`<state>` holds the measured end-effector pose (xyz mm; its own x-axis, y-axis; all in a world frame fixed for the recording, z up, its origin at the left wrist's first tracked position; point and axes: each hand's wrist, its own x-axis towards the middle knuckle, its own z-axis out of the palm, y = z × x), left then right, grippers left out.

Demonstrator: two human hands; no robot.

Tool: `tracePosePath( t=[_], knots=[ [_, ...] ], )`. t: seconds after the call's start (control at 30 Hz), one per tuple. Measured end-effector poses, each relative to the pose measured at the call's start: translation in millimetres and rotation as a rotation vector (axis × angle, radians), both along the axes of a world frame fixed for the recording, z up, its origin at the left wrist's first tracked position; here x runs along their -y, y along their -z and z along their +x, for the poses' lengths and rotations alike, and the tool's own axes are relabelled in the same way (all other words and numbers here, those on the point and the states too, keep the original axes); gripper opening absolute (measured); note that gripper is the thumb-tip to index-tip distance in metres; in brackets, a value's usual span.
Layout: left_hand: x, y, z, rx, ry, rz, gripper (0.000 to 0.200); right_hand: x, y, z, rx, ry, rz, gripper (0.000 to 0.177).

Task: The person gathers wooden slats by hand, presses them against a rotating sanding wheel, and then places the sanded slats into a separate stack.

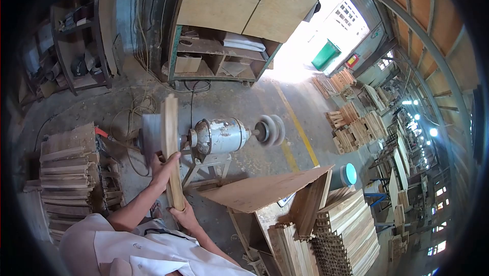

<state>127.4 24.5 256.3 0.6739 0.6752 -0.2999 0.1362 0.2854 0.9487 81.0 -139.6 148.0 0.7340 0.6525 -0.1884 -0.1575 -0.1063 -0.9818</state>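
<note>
I hold a flat wooden piece (170, 138) upright against the spinning left wheel (151, 137) of a double-ended buffing machine (219, 136). My left hand (164, 170) grips the piece around its middle. My right hand (184, 216) holds its lower end. The machine's right wheel (271, 129) turns free with nothing against it.
A stack of wooden slats (69, 169) stands at my left. A tilted plywood board (265, 189) and stacked slats (346, 230) are at my right. A plywood cabinet (229, 31) stands beyond the machine, cables lie on the floor, and more wood stacks (356, 128) line the aisle.
</note>
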Motion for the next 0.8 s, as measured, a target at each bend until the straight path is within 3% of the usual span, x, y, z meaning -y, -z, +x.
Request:
tracePosePath(
  t=[0.07, 0.1, 0.13, 0.17, 0.23, 0.3, 0.37, 0.43, 0.53, 0.57, 0.67, 0.8],
  knots=[
    [-6.5, 27.0, -10.9, -0.047, -0.156, 0.005, 0.073, 3.8, 16.9, 2.4, -0.069, -0.092, -0.01, 0.063],
    [-9.3, 53.4, -12.8, -0.047, -0.167, 0.003, 0.073, 4.0, 21.5, 3.0, -0.249, -0.171, 0.015, 0.062],
    [-10.6, 86.0, -14.1, -0.003, -0.258, 0.171, 0.078, 3.6, 24.1, 1.6, -0.434, -0.25, 0.038, 0.061],
    [-11.6, 104.7, -19.9, 0.039, -0.345, 0.342, 0.082, 0.8, 20.0, 5.1, -0.44, -0.261, 0.034, 0.061],
    [-10.1, 94.1, -34.0, -0.004, -0.315, 0.481, 0.088, -4.7, 7.8, 18.0, -0.556, -0.419, -0.174, 0.057],
    [-6.4, 53.4, -40.2, -0.214, -0.089, 0.671, 0.088, -9.8, 19.0, 20.8, -0.608, -0.419, -0.108, 0.052],
    [-12.5, 57.0, -34.8, -0.219, -0.038, 0.809, 0.088, -14.7, 25.5, 28.0, -1.001, -0.394, 0.103, 0.048],
    [-18.7, 41.9, -26.1, -0.426, 0.175, 1.259, 0.086, -16.3, 25.6, 32.3, -1.107, -0.391, 0.116, 0.046],
    [-32.7, 50.8, -9.7, -0.425, 0.285, 1.247, 0.083, -5.8, 31.5, 27.1, -1.163, -0.38, 0.2, 0.054],
    [-37.2, 52.4, -4.8, -0.437, 0.311, 1.284, 0.083, 1.2, 2.5, 22.1, -1.222, -0.338, 0.156, 0.059],
    [-41.2, 55.4, 2.5, -0.445, 0.346, 1.281, 0.082, 24.1, 37.6, 12.5, -1.263, -0.387, 0.208, 0.06],
    [-69.8, 65.8, 27.9, -0.428, 0.301, 1.334, 0.077, -1.3, 27.4, 32.6, -1.105, -0.325, 0.088, 0.06]
  ],
)
